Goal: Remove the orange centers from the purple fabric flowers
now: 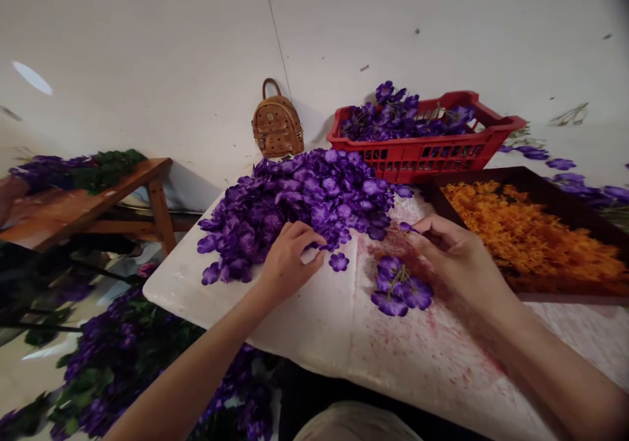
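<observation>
Step in hand, prob.: putting single purple blooms together into a sprig. Left hand [289, 257] curled at the near edge of the flower pile [299, 205], fingertips pinched narrow on what looks like one petal. Right hand [452, 257] pinches a small bloom [405, 227] by its base, the bloom pointing left toward the pile. Finished sprig [400, 287] lies on the bench [314, 323] btwn both hands, wire stem running roughly away from the person. Next move needs a fine pinch & lining parts up. Orange bits in the tray [535, 189] at right.
</observation>
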Available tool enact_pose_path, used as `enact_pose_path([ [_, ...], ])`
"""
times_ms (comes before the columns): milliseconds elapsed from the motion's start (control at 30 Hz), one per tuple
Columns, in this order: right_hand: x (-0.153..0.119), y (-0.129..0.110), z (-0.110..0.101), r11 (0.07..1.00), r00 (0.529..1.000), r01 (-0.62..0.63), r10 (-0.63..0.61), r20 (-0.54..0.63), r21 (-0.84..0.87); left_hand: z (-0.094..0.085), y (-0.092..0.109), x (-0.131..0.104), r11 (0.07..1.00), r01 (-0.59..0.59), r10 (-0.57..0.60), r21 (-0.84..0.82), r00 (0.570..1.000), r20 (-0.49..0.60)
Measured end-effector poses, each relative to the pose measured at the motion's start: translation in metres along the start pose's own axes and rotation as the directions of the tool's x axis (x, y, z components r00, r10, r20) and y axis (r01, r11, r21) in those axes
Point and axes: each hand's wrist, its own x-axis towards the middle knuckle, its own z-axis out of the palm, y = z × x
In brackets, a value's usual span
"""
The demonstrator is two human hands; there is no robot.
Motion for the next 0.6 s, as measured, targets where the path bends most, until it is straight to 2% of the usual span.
enact_pose_path([
  [67, 0.000, 0.002, 0.000, 1.000, 1.000, -0.009, 0.009, 0.021, 0.015, 0.005, 0.004, -0.005, 0.996, -0.064, 0.067, -0.068, 0.997, 0.042],
  [133, 0.000, 0.003, 0.000, 1.000, 0.999, -0.012, 0.011, 0.037, 0.025, 0.010, 0.008, -0.008, 0.995, -0.085, 0.088, -0.046, 0.994, 0.059],
  [267, 0.001, 0.001, 0.002, 1.000, 0.999, -0.006, 0.005, 0.043, 0.023, 0.013, 0.002, -0.006, 0.984, 0.023, -0.027, 0.175, 0.999, 0.023],
  [333, 0.001, -0.003, 0.002, 1.000, 0.999, 0.003, -0.004, 0.037, 0.016, 0.014, -0.004, -0.003, 0.978, 0.052, -0.064, 0.203, 0.997, 0.052],
  [433, 0.000, -0.008, 0.002, 1.000, 1.000, 0.011, -0.012, 0.022, 0.021, 0.014, -0.011, 0.000, 0.992, 0.090, -0.095, 0.091, 0.994, 0.055],
  [500, 0.000, -0.009, 0.003, 1.000, 1.000, 0.004, -0.004, 0.023, 0.027, 0.012, -0.011, 0.003, 0.985, 0.171, -0.171, -0.025, 0.985, -0.010],
  [600, -0.002, -0.007, 0.003, 0.998, 0.999, -0.028, 0.027, 0.017, 0.063, 0.007, -0.006, 0.008, 0.936, 0.290, -0.314, -0.201, 0.944, -0.100],
])
